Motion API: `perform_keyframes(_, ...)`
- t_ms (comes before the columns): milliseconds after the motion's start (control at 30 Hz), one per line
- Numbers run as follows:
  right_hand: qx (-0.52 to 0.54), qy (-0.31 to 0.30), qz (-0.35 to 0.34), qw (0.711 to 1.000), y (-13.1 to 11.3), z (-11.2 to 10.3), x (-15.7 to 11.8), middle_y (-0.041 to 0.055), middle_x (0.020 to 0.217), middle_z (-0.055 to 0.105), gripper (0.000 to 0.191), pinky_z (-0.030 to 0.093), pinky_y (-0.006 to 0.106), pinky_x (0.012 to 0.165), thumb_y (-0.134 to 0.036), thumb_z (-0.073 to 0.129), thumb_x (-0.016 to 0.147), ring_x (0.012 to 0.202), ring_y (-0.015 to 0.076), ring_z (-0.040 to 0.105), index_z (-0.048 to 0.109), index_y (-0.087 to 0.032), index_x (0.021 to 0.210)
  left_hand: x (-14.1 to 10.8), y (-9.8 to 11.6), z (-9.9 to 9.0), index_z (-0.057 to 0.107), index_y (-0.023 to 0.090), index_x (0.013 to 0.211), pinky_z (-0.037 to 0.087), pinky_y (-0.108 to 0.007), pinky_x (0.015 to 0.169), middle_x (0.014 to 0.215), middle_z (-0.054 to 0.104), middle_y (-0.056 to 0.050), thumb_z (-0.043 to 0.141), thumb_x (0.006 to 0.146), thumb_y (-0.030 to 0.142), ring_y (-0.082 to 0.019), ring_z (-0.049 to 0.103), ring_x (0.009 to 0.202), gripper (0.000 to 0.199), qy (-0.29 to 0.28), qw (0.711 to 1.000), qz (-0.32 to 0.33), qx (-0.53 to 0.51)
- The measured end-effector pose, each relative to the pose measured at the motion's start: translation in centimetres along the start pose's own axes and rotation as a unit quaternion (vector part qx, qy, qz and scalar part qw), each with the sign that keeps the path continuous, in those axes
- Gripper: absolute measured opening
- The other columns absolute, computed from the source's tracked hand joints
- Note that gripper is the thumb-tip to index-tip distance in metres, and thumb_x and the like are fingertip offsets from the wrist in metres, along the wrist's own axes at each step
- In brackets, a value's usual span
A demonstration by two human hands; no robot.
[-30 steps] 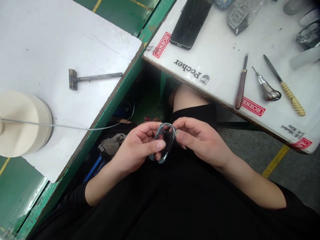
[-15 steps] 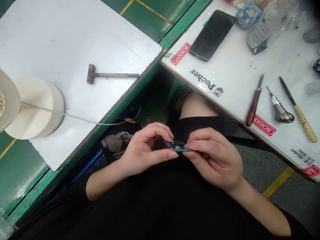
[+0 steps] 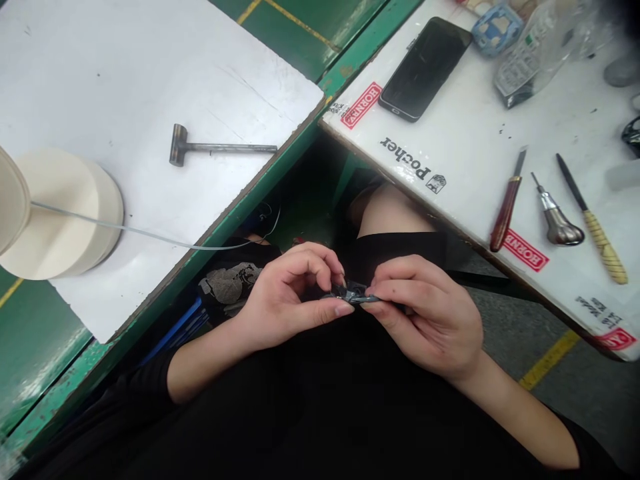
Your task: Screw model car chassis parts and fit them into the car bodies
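Observation:
Above my lap, a small dark, shiny piece [image 3: 354, 293] is pinched between both hands; its exact kind I cannot make out. My left hand [image 3: 295, 293] grips its left end between thumb and fingertips, the other fingers curled. On its right end, the thumb and forefinger of my right hand [image 3: 430, 313] are closed. Fingertips cover both ends, so only the middle of the piece shows, with glints on its surface.
A small metal hammer [image 3: 220, 148] and a cream lamp-like base [image 3: 65, 213] with a cable lie on the left table. On the right table are a phone [image 3: 425, 70], a red-handled blade [image 3: 507, 203], an awl [image 3: 557, 217], a yellow-handled file [image 3: 595, 227] and plastic bags [image 3: 530, 60].
Both hands keep their pinch on the dark piece, which looks slightly tilted compared with before. The whole view has shifted a little; nothing was let go.

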State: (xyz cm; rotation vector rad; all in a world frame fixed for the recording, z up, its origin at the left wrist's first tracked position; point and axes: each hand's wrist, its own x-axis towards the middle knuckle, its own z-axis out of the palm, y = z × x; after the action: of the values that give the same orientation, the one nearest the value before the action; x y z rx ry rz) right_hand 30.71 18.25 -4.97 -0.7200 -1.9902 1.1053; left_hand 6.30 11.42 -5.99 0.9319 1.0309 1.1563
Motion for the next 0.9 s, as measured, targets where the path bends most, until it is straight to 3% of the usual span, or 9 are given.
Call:
perform_keyframes(167,-0.004,-0.004,0.006,1.0,0.0,0.2,0.3,0.0058,0.103,0.081,0.013,0.067,0.037,0.075,-0.018,0.086,0.107,0.086,0.0218,0.078,0.083,-0.029,0.113,0.2,0.5,-0.1,0.07,0.018,0.079,0.064,-0.034,0.098,0.121,0.076,-0.01,0.106,0.087,0.024,-0.023,0.076,0.111,0.038,-0.002,0.997,-0.074,-0.014)
perform_keyframes(233,0.002,-0.007,0.054,0.998,0.0,0.2,0.4,0.0062,0.101,0.081,0.006,0.065,0.038,0.074,-0.023,0.084,0.109,0.086,0.023,0.077,0.083,-0.029,0.107,0.3,0.5,-0.1,0.07,0.017,0.078,0.063,-0.033,0.098,0.122,0.078,-0.011,0.105,0.091,0.032,-0.022,0.075,0.109,0.04,0.005,0.991,-0.122,-0.05)
perform_keyframes(300,0.037,0.0,0.147,0.988,0.1,0.3,0.5,0.0062,0.099,0.08,0.012,0.061,0.037,0.071,-0.031,0.083,0.11,0.082,0.0217,0.073,0.081,-0.027,0.099,0.3,0.2,0.0,0.075,0.017,0.088,0.064,-0.033,0.094,0.119,0.08,-0.01,0.103,0.095,0.042,-0.021,0.077,0.103,0.037,0.018,0.976,-0.181,-0.116)
perform_keyframes(400,0.175,0.038,0.315,0.932,0.9,0.6,0.4,0.0026,0.087,0.073,0.028,0.051,0.032,0.063,-0.047,0.089,0.108,0.07,0.0169,0.061,0.08,-0.025,0.095,0.3,-0.2,0.1,0.079,0.018,0.113,0.065,-0.033,0.089,0.108,0.082,-0.008,0.103,0.094,0.047,-0.021,0.08,0.095,0.042,0.032,0.951,-0.244,-0.189)
perform_keyframes(467,0.268,0.062,0.382,0.882,1.4,0.8,0.3,-0.0003,0.078,0.068,0.035,0.045,0.03,0.059,-0.054,0.095,0.102,0.065,0.0146,0.055,0.08,-0.023,0.094,0.2,-0.4,0.2,0.079,0.017,0.121,0.064,-0.03,0.086,0.102,0.082,-0.007,0.105,0.092,0.045,-0.019,0.079,0.091,0.048,0.038,0.95,-0.245,-0.189)
perform_keyframes(567,0.326,0.069,0.409,0.849,1.9,1.1,0.4,-0.0009,0.074,0.066,0.039,0.041,0.028,0.058,-0.054,0.1,0.097,0.063,0.0127,0.052,0.081,-0.021,0.091,0.1,-0.5,0.3,0.079,0.016,0.123,0.061,-0.027,0.083,0.1,0.082,-0.007,0.105,0.093,0.046,-0.016,0.075,0.087,0.05,0.049,0.954,-0.238,-0.176)
perform_keyframes(800,0.369,0.049,0.43,0.823,1.6,1.2,1.0,-0.0005,0.075,0.066,0.044,0.039,0.027,0.057,-0.055,0.104,0.09,0.062,0.0119,0.05,0.078,-0.02,0.086,0.3,-0.5,0.3,0.082,0.016,0.119,0.062,-0.027,0.075,0.088,0.079,-0.003,0.104,0.093,0.034,-0.015,0.072,0.077,0.039,0.066,0.949,-0.253,-0.178)
perform_keyframes(900,0.378,0.047,0.439,0.813,1.6,1.2,1.0,0.0,0.076,0.066,0.044,0.038,0.027,0.056,-0.055,0.103,0.091,0.063,0.0118,0.049,0.077,-0.02,0.085,0.3,-0.5,0.3,0.082,0.016,0.12,0.064,-0.029,0.076,0.09,0.081,-0.004,0.1,0.097,0.04,-0.017,0.074,0.077,0.038,0.063,0.947,-0.247,-0.196)
